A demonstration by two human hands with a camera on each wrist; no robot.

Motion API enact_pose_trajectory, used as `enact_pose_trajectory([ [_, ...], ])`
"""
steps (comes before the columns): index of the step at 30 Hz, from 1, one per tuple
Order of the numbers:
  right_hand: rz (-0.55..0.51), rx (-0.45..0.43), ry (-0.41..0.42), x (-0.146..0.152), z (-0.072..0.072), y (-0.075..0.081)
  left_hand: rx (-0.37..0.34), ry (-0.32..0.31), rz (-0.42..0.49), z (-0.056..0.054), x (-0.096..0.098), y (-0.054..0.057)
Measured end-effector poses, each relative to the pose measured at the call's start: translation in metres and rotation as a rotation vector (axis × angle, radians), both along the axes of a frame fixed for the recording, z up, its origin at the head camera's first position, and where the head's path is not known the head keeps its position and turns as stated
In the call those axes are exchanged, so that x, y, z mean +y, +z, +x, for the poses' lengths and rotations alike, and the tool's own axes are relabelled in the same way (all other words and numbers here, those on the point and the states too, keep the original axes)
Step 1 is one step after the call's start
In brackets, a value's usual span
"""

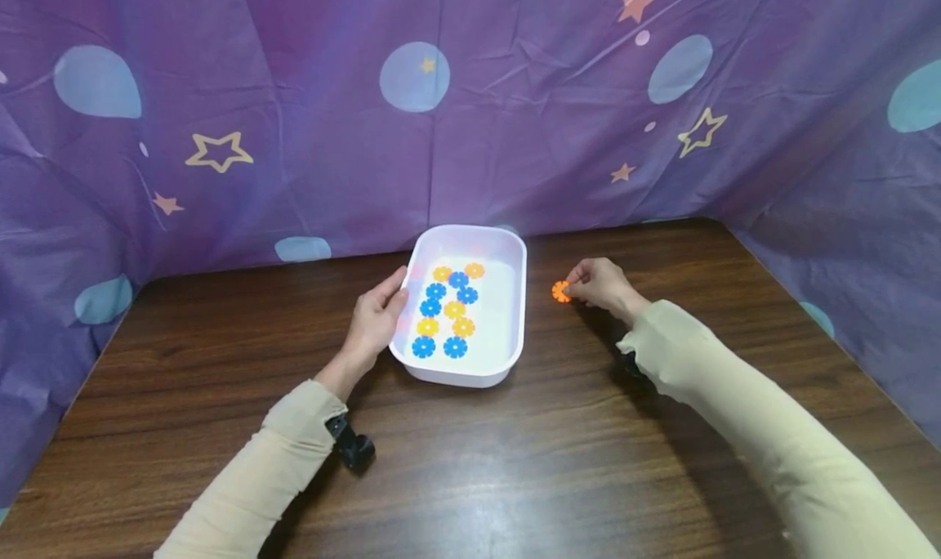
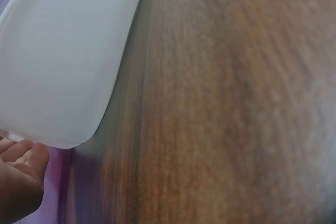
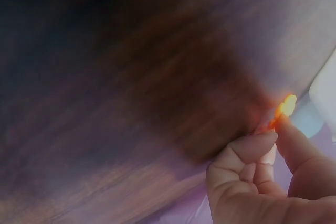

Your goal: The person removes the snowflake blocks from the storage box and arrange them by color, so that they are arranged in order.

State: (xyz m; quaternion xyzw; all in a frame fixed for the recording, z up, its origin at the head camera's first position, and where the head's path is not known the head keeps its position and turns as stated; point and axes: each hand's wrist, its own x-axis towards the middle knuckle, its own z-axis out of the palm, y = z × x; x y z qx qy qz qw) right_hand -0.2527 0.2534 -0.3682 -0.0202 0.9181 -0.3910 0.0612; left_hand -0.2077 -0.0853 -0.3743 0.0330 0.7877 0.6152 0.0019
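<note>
An orange disc (image 1: 561,291) is pinched between the thumb and fingertips of the right hand (image 1: 601,283), on that hand's inner side, over the bench (image 1: 625,477). By the left hand (image 1: 373,318), the white tray (image 1: 500,330) is held at its near side wall, with the thumb at the rim; how tightly the fingers are curled beneath it can only be guessed, since they are partly cropped in the left wrist view. The tray is placed between the two hands, nearer the left, and is not touched by the right.

In it, six blue discs (image 1: 423,346) and five yellow-orange discs (image 1: 455,310) are already laid, mostly toward the left hand's side, while the floor nearer the right hand is left bare. The gathering is judged to be well advanced: only the pinched disc is seen outside the tray, not yet joined to the others.
</note>
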Motion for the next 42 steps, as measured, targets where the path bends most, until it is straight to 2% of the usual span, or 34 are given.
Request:
enact_pose_trajectory([
  [8,0.084,0.014,0.028,0.000,-0.002,0.000,0.004,0.002,0.009,0.000,-0.001,0.000],
  [19,0.077,-0.011,0.017,-0.001,-0.001,0.001,0.000,-0.001,-0.005,0.001,-0.001,0.000],
  [21,0.061,0.007,0.010,-0.002,0.002,0.002,-0.002,-0.008,-0.013,0.001,0.000,-0.001],
  [24,0.028,0.089,0.004,-0.008,0.006,0.007,0.008,-0.012,-0.018,0.000,0.000,-0.001],
  [27,-0.014,0.186,0.013,-0.023,0.011,0.021,0.025,-0.008,-0.014,0.000,-0.001,0.000],
  [29,-0.082,0.221,0.027,-0.037,0.016,0.031,0.031,-0.005,-0.014,0.000,-0.001,0.001],
  [34,-0.224,0.219,0.095,-0.079,0.030,0.052,0.023,-0.008,-0.019,-0.001,-0.001,0.001],
  [37,-0.202,0.178,0.161,-0.101,0.035,0.054,0.020,-0.007,-0.028,-0.001,-0.001,0.001],
  [42,-0.048,0.065,0.278,-0.126,0.035,0.047,0.028,0.002,-0.039,0.001,0.000,0.002],
])
